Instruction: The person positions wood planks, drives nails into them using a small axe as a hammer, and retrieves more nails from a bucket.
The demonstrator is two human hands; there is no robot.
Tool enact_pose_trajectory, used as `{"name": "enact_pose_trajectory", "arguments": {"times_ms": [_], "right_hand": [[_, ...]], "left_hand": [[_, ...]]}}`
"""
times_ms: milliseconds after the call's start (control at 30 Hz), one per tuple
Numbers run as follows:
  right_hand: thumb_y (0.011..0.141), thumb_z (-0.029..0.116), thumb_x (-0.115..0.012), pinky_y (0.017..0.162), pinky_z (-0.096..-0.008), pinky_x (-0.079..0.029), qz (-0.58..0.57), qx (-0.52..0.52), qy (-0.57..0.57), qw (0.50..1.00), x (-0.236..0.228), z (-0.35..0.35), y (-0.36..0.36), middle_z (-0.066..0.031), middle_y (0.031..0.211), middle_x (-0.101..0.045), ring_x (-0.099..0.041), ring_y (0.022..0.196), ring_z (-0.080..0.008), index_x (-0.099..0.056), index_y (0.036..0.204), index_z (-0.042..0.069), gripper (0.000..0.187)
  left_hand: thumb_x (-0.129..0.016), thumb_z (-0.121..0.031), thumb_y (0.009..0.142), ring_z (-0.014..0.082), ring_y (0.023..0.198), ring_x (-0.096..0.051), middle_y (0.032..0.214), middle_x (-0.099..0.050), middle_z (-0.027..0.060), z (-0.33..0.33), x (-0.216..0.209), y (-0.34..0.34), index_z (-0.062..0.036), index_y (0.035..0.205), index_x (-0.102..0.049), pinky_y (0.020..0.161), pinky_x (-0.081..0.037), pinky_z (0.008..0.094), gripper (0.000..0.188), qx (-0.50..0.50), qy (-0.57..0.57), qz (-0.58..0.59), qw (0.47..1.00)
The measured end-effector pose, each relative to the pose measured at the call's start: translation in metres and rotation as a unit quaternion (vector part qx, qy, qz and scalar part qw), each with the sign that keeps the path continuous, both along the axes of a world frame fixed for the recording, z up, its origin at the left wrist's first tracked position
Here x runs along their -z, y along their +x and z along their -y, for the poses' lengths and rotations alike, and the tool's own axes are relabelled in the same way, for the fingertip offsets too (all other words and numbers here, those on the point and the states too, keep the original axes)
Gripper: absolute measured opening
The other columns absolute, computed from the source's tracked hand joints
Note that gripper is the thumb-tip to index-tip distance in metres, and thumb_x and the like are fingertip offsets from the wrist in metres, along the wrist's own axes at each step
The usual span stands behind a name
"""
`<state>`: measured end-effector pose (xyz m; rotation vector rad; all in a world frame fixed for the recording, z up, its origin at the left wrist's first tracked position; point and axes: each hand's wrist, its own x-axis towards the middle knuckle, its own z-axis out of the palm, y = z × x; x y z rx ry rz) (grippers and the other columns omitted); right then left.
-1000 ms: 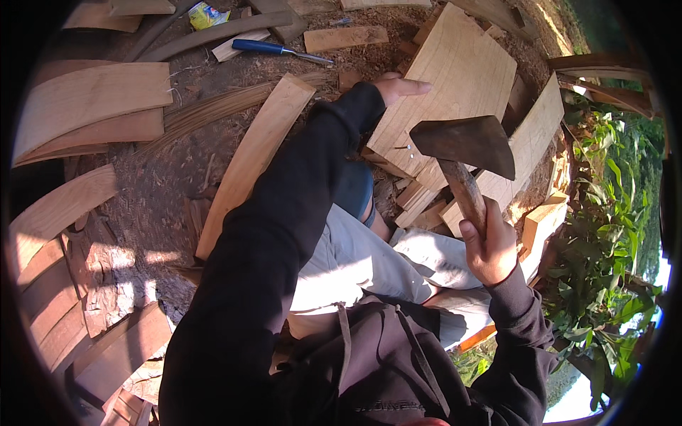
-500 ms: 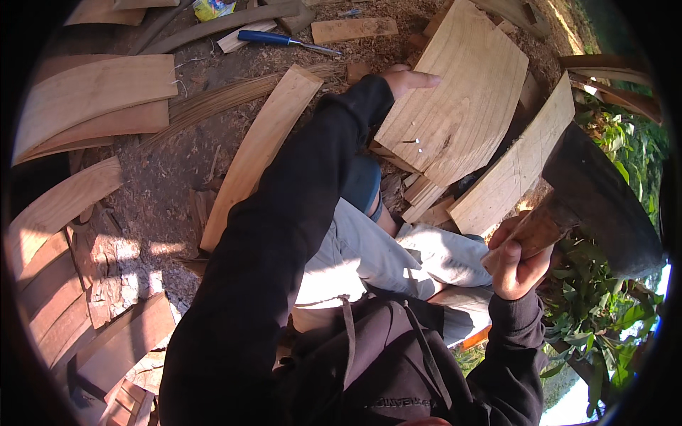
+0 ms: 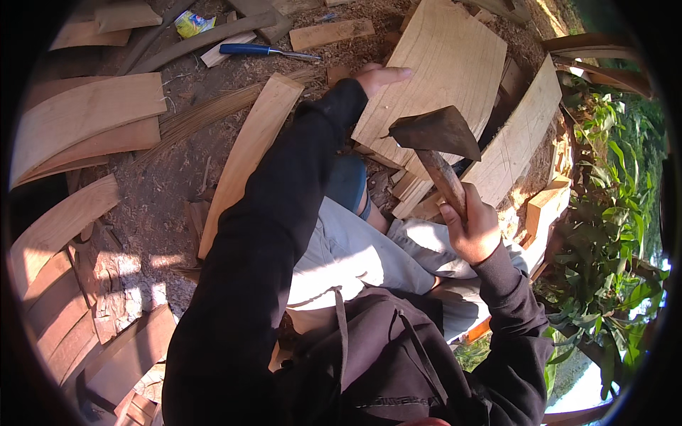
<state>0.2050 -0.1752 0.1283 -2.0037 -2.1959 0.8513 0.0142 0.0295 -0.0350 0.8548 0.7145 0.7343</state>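
Maybe to steady the wide board (image 3: 449,64), upper middle, the left hand (image 3: 379,78) lies there, grip unclear; the right hand (image 3: 474,228) holds a heavy-headed tool (image 3: 439,135).

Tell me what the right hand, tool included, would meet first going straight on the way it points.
Probably the wide pale board: the wooden-handled tool in the right hand overlaps it in view, though depth is unclear.
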Motion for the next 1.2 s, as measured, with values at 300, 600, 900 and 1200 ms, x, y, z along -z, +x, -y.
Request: {"name": "enact_pose_trajectory", "arguments": {"times_ms": [300, 600, 900, 1200], "right_hand": [[0.088, 0.029, -0.060, 0.055, -0.0361, -0.047, -0.155, 0.021, 0.160, 0.975, -0.014, 0.009, 0.000, -0.0140, 0.065, -0.059, -0.059, 0.057, -0.0284, -0.051, 0.107, 0.002, 0.034], [0.088, 0.045, -0.058, 0.053, -0.0263, -0.044, -0.316, 0.031, 0.192, 0.929, -0.046, 0.005, 0.008, -0.0083, 0.071, -0.053, -0.054, 0.059, -0.0141, -0.050, 0.091, -0.002, 0.048], [0.087, 0.036, -0.061, 0.058, -0.0333, -0.046, -0.202, 0.038, 0.166, 0.964, -0.041, -0.016, 0.010, -0.0144, 0.074, -0.060, -0.061, 0.065, -0.0258, -0.049, 0.112, -0.002, 0.047], [0.083, 0.023, -0.064, 0.059, -0.0439, -0.049, -0.007, -0.005, 0.079, 0.997, -0.017, -0.002, -0.006, -0.0235, 0.075, -0.061, -0.062, 0.072, -0.0439, -0.052, 0.106, 0.002, 0.034]], "left_hand": [[-0.068, -0.035, 0.082, 0.0192, 0.089, -0.065, 0.106, -0.065, 0.0138, 0.006, -0.010, -0.003, 0.0037, 0.112, -0.062, 0.080, -0.051, 0.0311, 0.049, -0.024, 0.015, -0.016, 0.999], [-0.069, -0.041, 0.079, 0.0211, 0.090, -0.065, 0.105, -0.066, 0.0156, 0.005, -0.003, -0.009, 0.0052, 0.109, -0.063, 0.081, -0.049, 0.0305, 0.056, -0.013, -0.022, -0.013, 1.000], [-0.070, -0.038, 0.078, 0.0201, 0.090, -0.064, 0.104, -0.066, 0.0142, 0.008, -0.002, -0.006, 0.0027, 0.111, -0.063, 0.080, -0.048, 0.0303, 0.053, -0.039, -0.004, -0.026, 0.999], [-0.071, -0.035, 0.079, 0.0187, 0.091, -0.064, 0.104, -0.066, 0.0126, 0.001, 0.006, 0.004, 0.0032, 0.110, -0.063, 0.081, -0.048, 0.0301, 0.050, -0.039, -0.006, 0.043, 0.998]]}}
